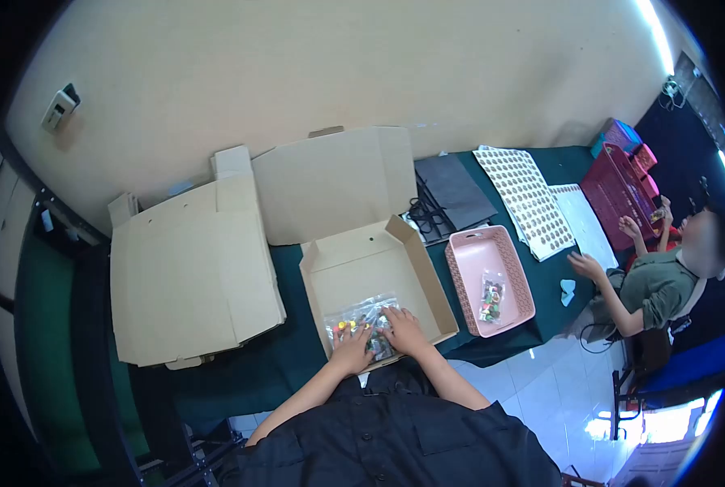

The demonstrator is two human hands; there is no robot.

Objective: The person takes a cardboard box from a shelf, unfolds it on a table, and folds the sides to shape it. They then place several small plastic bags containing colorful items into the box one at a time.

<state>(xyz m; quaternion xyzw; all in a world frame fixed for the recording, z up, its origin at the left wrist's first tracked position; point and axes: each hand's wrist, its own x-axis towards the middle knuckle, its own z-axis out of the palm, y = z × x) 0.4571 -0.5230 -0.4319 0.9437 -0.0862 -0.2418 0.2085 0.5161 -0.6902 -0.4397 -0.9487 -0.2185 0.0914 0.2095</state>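
Observation:
An open cardboard box lies in front of me on the dark green cloth, its lid folded back against the wall. Inside, at the near end, is a clear plastic bag with small colourful pieces. My left hand lies on the left part of this bag, fingers spread. On the right part of the bag rests my right hand, its fingers also apart. Just right of the box, a pink basket holds another clear bag of small colourful pieces.
Flattened cardboard boxes are stacked at the left. Black paper bags and sticker sheets lie behind the pink basket. A maroon basket stands at the far right, where a person in green sits near a blue-white item.

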